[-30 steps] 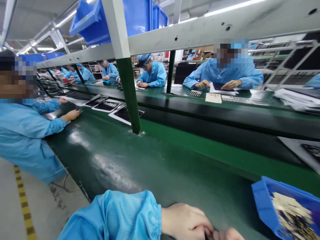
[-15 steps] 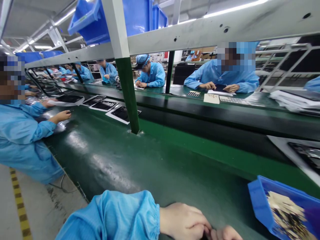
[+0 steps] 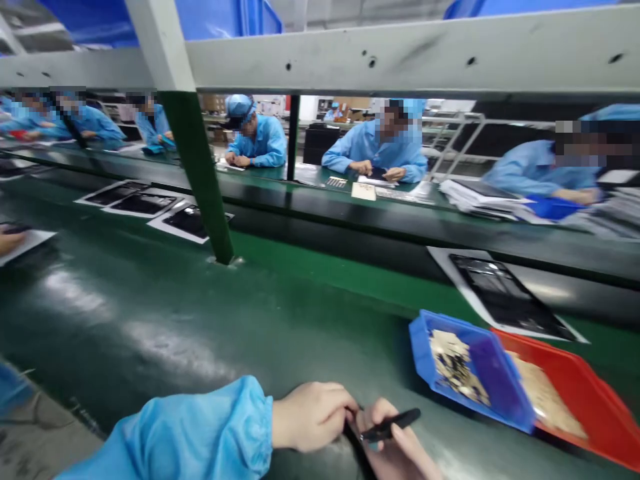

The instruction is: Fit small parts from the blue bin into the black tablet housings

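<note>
At the front edge of the picture, my left hand (image 3: 313,417) is closed, its fingertips pinched together near a dark strip-like piece (image 3: 357,448). What those fingers hold is hidden. Right beside it, my right hand (image 3: 403,457) grips a slim black pen-like tool (image 3: 395,425), its thick end pointing up to the right and its thinner end toward the dark piece. Both hands are low over the green bench top (image 3: 280,333). Just right of them stands a blue bin (image 3: 420,350) with small beige and black pieces in it.
A red bin (image 3: 600,400) with beige pieces adjoins the blue one. Behind them a black panel (image 3: 515,300) lies on white paper. A green-and-white post (image 3: 200,173) rises from the bench at left. Co-workers in blue sit across; another hand (image 3: 11,241) is at far left.
The view has swung right, bringing the red bin and the whole black panel into sight. My right hand now shows more fully, with the black tool visible in it.
</note>
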`<state>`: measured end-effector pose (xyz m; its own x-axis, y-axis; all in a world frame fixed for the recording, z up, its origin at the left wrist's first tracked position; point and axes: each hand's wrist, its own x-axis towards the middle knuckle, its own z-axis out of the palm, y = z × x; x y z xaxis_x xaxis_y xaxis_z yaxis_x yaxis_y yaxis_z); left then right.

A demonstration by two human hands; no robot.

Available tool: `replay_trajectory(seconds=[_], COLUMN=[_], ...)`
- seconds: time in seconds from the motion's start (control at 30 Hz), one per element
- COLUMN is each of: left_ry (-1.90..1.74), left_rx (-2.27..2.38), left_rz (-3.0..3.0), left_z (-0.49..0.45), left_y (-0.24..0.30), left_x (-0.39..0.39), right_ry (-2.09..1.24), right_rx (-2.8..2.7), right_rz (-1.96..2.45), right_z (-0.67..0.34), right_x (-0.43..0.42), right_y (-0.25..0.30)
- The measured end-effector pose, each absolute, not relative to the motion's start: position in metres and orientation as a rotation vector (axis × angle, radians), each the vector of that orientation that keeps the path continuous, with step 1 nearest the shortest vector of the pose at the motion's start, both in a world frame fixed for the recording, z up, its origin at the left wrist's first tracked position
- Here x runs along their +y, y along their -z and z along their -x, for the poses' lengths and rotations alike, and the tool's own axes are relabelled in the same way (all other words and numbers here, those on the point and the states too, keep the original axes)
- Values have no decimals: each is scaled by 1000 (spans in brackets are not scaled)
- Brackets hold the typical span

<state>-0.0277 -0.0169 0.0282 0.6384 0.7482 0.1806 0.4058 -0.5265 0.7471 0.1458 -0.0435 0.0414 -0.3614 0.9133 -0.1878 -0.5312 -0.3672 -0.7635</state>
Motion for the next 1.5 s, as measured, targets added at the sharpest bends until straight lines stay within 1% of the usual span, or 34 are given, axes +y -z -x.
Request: replay_trajectory(seconds=[0.3, 0.83, 0.9, 0.97, 1.1, 1.17, 1.23, 1.33, 1.5], left_ry=[-662, -681, -719, -794, -989, -975, -898, -766, -552], left_rx=[872, 827, 836, 876, 972, 1012, 1018, 1032, 1079], left_rz=[-2008, -1974, -1878, -1646, -1009, -755, -725, -731, -832], left_z=[28, 29, 28, 28, 30, 23, 4, -49, -160], left_y=[-28, -30, -27, -22, -23, -31, -40, -49, -52], left_x=[-24, -26, -27, -23, 24, 67, 116, 182, 250], right_ry=[-1861, -1857, -1859, -1858, -1856, -1839, -1795, -1723, -1724], right_rx=[-676, -668, -675, -671, -813, -956, -1019, -950, -731], right_rz=[647, 652, 650, 636, 600, 598, 613, 632, 506], right_z=[-137, -137, -136, -139, -168, -193, -220, -252, -276], right_x=[-52, -50, -51, -51, -52, -53, -53, -54, -53], right_y=[-46, -44, -46, -49, -58, -61, -61, -59, -51])
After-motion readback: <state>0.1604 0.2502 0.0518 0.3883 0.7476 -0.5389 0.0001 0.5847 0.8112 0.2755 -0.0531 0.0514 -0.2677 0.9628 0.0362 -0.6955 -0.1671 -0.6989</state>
